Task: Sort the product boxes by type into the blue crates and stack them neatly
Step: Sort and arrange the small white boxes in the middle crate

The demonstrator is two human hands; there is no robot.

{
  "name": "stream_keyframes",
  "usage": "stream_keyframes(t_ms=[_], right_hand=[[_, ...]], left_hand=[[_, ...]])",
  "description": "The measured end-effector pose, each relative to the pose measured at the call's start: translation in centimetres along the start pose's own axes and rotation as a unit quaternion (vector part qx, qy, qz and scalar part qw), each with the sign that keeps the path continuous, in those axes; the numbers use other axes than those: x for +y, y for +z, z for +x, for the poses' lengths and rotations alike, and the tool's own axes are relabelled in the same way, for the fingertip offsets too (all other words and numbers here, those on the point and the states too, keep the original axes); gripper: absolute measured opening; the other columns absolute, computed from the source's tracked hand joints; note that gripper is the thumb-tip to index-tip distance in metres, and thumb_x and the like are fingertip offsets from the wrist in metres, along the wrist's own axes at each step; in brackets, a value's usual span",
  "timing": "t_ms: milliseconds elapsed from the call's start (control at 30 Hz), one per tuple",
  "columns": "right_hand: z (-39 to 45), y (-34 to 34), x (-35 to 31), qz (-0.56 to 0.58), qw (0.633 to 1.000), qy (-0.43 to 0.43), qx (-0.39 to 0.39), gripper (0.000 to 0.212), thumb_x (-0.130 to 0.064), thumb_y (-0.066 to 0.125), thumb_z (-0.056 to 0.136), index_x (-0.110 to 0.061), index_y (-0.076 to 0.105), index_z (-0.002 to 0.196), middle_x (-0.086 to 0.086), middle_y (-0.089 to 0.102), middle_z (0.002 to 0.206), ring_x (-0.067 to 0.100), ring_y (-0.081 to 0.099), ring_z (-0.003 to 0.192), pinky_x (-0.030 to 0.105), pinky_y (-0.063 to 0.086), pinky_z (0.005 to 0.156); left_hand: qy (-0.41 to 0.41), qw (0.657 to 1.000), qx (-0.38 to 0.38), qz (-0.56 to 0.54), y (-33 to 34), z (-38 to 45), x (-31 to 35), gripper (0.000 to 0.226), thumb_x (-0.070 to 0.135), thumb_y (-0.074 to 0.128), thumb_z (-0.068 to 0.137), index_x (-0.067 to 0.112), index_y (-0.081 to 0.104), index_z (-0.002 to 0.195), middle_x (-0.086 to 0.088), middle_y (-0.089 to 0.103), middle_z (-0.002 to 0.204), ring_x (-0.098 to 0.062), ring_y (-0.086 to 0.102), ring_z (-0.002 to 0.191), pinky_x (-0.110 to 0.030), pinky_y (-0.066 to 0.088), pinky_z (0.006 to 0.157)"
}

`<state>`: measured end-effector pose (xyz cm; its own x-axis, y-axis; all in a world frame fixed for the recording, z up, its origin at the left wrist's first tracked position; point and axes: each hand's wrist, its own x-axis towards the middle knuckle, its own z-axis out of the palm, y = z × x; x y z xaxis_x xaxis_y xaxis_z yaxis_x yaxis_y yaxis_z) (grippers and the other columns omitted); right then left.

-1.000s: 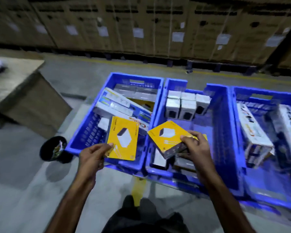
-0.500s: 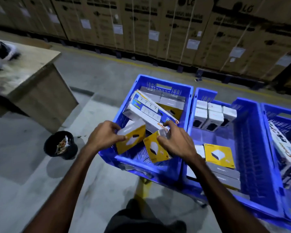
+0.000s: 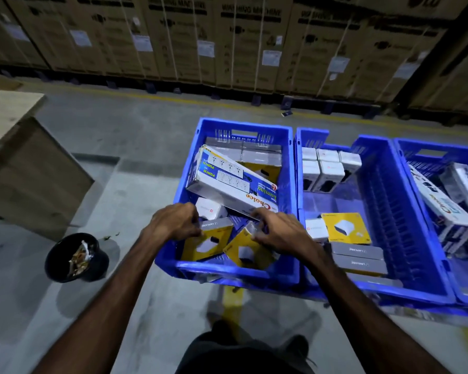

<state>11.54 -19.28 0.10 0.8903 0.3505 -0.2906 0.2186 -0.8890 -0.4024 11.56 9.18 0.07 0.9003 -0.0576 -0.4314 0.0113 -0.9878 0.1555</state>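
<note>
Boxes everywhere, but the two that matter are the yellow ones at the near end of the left crate (image 3: 235, 273). Left hand (image 3: 173, 225) has its fingers curled around the top of one yellow box (image 3: 207, 242), right hand (image 3: 278, 230) is pinching the top edge of the other yellow box (image 3: 245, 251), both standing tilted against each other. Looks like the placing step: setting them down together so the yellows sit as one group. A long white power strip box (image 3: 233, 182) lies slanted across the crate right behind them, so next move probably needs squaring the pair upright against the near wall. More yellows sit in the middle crate (image 3: 376, 290), so not sorted yet
</note>
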Motion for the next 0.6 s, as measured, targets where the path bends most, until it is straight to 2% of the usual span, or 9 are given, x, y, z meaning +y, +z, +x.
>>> stream_keyframes(t_ms=[67, 100, 167, 233, 367, 500, 600], right_hand=[[0.2, -0.4, -0.1, -0.009, 0.999, -0.004, 0.042, 0.055, -0.053, 0.059, 0.091, -0.032, 0.053, 0.142, 0.001, 0.070, 0.132, 0.028, 0.062, 0.126, 0.042, 0.041, 0.104], [0.4, -0.7, -0.1, -0.007, 0.998, -0.001, 0.057, 0.055, -0.048, 0.062, 0.092, -0.031, 0.053, 0.144, 0.002, 0.069, 0.135, 0.028, 0.061, 0.128, 0.042, 0.040, 0.105], [0.7, -1.2, 0.0, 0.004, 0.998, 0.002, 0.068, 0.053, -0.040, 0.067, 0.094, -0.029, 0.055, 0.144, 0.002, 0.066, 0.139, 0.028, 0.060, 0.129, 0.042, 0.042, 0.103], [0.9, -1.3, 0.2, 0.010, 0.998, 0.003, 0.064, 0.048, -0.041, 0.067, 0.095, -0.028, 0.058, 0.141, 0.001, 0.068, 0.136, 0.027, 0.063, 0.125, 0.040, 0.044, 0.099], [0.7, -1.0, 0.7, 0.026, 0.997, -0.003, 0.071, 0.040, -0.041, 0.068, 0.094, -0.025, 0.067, 0.130, 0.003, 0.074, 0.125, 0.027, 0.069, 0.115, 0.041, 0.051, 0.096], [0.3, -1.1, 1.0, 0.058, 0.995, -0.005, 0.085, 0.038, -0.038, 0.069, 0.094, -0.022, 0.069, 0.129, 0.004, 0.073, 0.126, 0.027, 0.069, 0.114, 0.043, 0.052, 0.097], [-0.1, -1.2, 1.7, 0.100, 0.991, -0.001, 0.087, 0.035, -0.034, 0.069, 0.096, -0.019, 0.069, 0.127, 0.004, 0.072, 0.126, 0.024, 0.069, 0.113, 0.043, 0.054, 0.095]], left_hand=[[-0.004, 0.999, 0.036, -0.019, -0.1, 0.4, 0.0, 0.040, 0.050, 0.073, 0.086, 0.029, 0.073, 0.121, -0.008, 0.072, 0.125, -0.034, 0.067, 0.112, -0.038, 0.052, 0.082], [-0.011, 0.998, 0.060, -0.035, -0.2, 0.5, 0.1, 0.047, 0.050, 0.072, 0.087, 0.029, 0.070, 0.128, -0.008, 0.071, 0.131, -0.035, 0.066, 0.118, -0.038, 0.050, 0.083], [-0.024, 0.993, 0.099, -0.060, -0.1, 0.8, 0.0, 0.051, 0.055, 0.067, 0.086, 0.030, 0.068, 0.130, -0.006, 0.070, 0.133, -0.035, 0.066, 0.118, -0.038, 0.049, 0.082], [-0.036, 0.989, 0.123, -0.077, 0.5, 1.0, 0.2, 0.050, 0.059, 0.064, 0.085, 0.031, 0.069, 0.127, -0.005, 0.072, 0.128, -0.035, 0.067, 0.113, -0.038, 0.048, 0.079], [-0.057, 0.968, 0.183, -0.165, 2.2, 0.9, 1.9, 0.045, 0.052, 0.066, 0.088, 0.028, 0.070, 0.126, -0.004, 0.074, 0.121, -0.033, 0.066, 0.114, -0.040, 0.053, 0.087], [-0.083, 0.907, 0.286, -0.299, 2.4, 1.7, 4.6, 0.030, 0.043, 0.064, 0.086, 0.023, 0.066, 0.109, -0.004, 0.067, 0.116, -0.034, 0.063, 0.109, -0.041, 0.051, 0.084], [-0.183, 0.851, 0.320, -0.374, 0.9, 3.0, 6.3, 0.043, 0.041, 0.071, 0.090, 0.011, 0.058, 0.117, -0.016, 0.062, 0.122, -0.042, 0.061, 0.112, -0.045, 0.047, 0.091]])
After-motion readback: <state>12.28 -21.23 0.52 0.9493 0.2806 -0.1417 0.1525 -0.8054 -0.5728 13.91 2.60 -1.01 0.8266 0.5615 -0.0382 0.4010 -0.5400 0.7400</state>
